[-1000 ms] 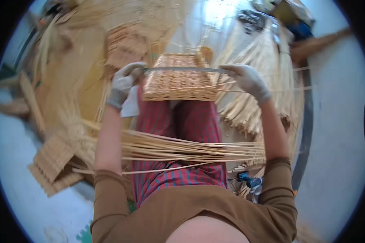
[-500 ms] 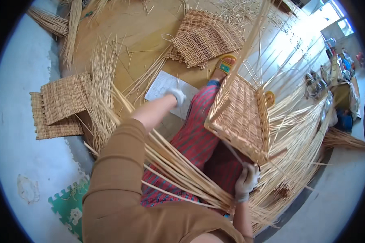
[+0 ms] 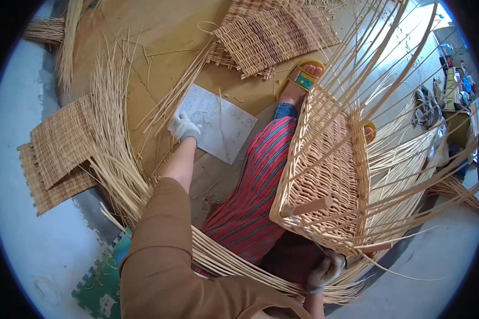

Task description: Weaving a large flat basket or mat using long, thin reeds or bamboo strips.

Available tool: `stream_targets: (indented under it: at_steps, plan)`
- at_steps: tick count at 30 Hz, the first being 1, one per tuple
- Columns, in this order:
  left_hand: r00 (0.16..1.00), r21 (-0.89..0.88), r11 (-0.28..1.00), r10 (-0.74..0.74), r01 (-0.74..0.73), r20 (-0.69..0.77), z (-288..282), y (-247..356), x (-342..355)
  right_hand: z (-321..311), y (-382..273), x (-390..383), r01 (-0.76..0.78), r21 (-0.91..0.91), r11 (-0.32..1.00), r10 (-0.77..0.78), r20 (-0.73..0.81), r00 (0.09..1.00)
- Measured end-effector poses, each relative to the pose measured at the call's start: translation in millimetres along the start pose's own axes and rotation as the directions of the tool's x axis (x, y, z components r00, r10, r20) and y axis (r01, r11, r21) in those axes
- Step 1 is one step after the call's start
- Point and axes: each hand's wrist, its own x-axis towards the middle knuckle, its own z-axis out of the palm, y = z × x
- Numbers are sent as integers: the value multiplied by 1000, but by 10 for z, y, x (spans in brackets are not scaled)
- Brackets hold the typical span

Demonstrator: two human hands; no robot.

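Note:
My left hand [image 3: 186,128], in a whitish glove, is over the left part of a written paper sheet [image 3: 230,126] on the floor. Its fingers look stretched out, with nothing visible in them. Gloved too, my right hand [image 3: 326,272] is closed under the near right corner of a wicker basket [image 3: 324,175]. A thin dark object shows by its fingers; its kind is not clear. The basket lies tilted across my legs, long loose stakes fanning from its sides. Wooden pegs [image 3: 312,205] stick out at its near end. A bundle of pale canes [image 3: 239,260] crosses my lap.
Woven wicker panels [image 3: 277,40] lie beyond the paper, and more panels [image 3: 64,141] lie at the left. Loose canes [image 3: 114,101] stand beside them; another heap [image 3: 404,154] spreads at the right. A green foam mat [image 3: 104,276] is at lower left.
My left hand has moved from the right part of the paper to its left part. The view has shifted, and the basket now appears larger, its stakes spread wider. My right hand remains beneath the basket's corner.

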Motion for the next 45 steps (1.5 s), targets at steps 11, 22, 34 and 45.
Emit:
stream_targets:
  at_steps: [11, 22, 34, 45]
  plan:
    - [982, 3, 986, -164, 165, 93, -468, -397, -73, 45, -150, 109, -42, -57, 998, 43, 16, 999]
    - [961, -680, 733, -177, -15, -212, -164, -1333, 311, 82, -137, 131, 53, -44, 998, -53, 13, 999]
    - [884, -342, 842, -463, 417, -62, -906, -1509, -153, 2, -76, 20, 50, -30, 998, -50, 6, 999]
    - [526, -912, 212, 851, -350, -4, -1908, -157, -802, -296, -142, 259, 139, 40, 989, -142, 72, 987]
